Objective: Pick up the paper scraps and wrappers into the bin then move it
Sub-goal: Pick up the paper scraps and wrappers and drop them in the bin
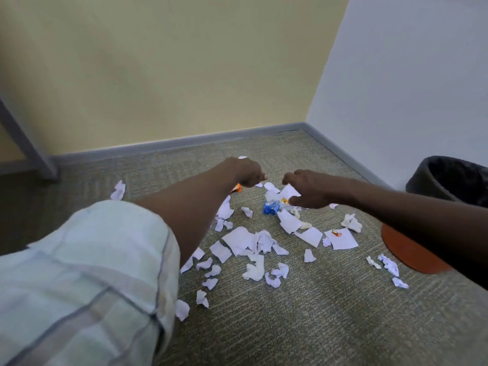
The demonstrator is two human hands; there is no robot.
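Note:
Several white paper scraps lie scattered over the carpet, with a blue wrapper among them and an orange wrapper partly hidden under my left wrist. My left hand is closed into a fist at the far edge of the pile, and a white bit shows at its far side. My right hand hovers just right of it, fingers curled and apart over a white scrap. The black bin with a dark liner stands at the right wall, past my right forearm.
An orange round disc lies on the carpet under my right forearm, near the bin. A grey furniture leg stands at the left wall. My knee in light checked cloth fills the lower left. Grey baseboard runs along both walls into the corner.

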